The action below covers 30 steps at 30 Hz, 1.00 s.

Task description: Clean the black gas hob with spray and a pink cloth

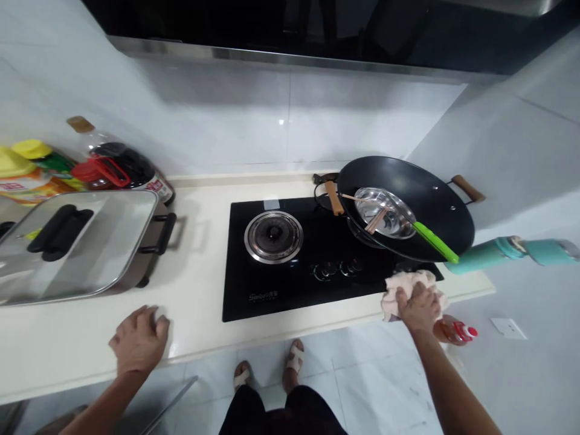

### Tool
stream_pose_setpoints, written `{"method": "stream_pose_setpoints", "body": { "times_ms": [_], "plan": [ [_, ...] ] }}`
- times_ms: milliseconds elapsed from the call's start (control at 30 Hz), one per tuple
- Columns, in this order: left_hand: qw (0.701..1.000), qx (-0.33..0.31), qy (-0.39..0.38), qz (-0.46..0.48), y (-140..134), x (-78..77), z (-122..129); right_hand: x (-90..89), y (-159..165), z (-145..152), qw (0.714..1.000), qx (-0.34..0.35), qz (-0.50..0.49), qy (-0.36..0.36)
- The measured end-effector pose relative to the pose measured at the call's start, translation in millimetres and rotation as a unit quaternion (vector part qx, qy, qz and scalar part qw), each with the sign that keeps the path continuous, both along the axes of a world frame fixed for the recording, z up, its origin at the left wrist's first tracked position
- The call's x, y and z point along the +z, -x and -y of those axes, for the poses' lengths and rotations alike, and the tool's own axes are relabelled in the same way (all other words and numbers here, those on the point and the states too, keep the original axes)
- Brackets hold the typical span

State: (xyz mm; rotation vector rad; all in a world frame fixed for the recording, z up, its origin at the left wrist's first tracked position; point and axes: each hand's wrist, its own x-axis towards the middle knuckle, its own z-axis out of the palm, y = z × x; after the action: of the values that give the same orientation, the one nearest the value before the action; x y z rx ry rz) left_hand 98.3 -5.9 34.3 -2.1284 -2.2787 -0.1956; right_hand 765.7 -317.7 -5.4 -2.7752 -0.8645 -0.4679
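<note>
My right hand (419, 307) presses down on a crumpled pale pink cloth (393, 291) at the front right corner of the black gas stove (281, 290). Its fingers grip the folds. My left hand (141, 339) rests on the cream countertop (199, 290) to the left of the stove, thumb apart and nothing in it. Over the right burner stands a black wok (410, 175), holding a shiny metal bowl (396, 226), chopsticks (375, 222) and a green-handled utensil (435, 240).
An electric pan with a glass lid (113, 241) stands at the left, bottles (122, 160) behind it. A teal bottle (483, 257) is right of the wok. A red-capped bottle (455, 331) stands below my right wrist. The range hood (308, 36) hangs overhead.
</note>
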Motion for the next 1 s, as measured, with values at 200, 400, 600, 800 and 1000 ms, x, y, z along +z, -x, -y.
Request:
{"method": "stream_pose_setpoints", "body": {
  "times_ms": [200,400,600,800,1000],
  "plan": [
    [0.998,-0.05,-0.01,0.025,1.4,2.5,5.9,-6.9,166.8,-46.6,0.99,0.121,-0.048,-0.057],
    [0.997,-0.065,-0.019,0.044,0.8,2.3,10.5,11.2,337.0,-111.0,0.934,0.312,-0.173,0.001],
    [0.993,-0.081,-0.004,0.084,0.5,5.1,15.2,26.0,444.2,-159.0,0.854,0.462,-0.237,0.044],
    [0.989,-0.093,-0.022,0.11,4.8,6.9,20.1,27.5,490.8,-168.1,0.738,0.61,-0.288,0.003],
    [0.986,-0.108,-0.024,0.127,6.9,10.0,20.3,56.8,461.3,-182.0,0.737,0.349,-0.523,-0.248]
  ]
}}
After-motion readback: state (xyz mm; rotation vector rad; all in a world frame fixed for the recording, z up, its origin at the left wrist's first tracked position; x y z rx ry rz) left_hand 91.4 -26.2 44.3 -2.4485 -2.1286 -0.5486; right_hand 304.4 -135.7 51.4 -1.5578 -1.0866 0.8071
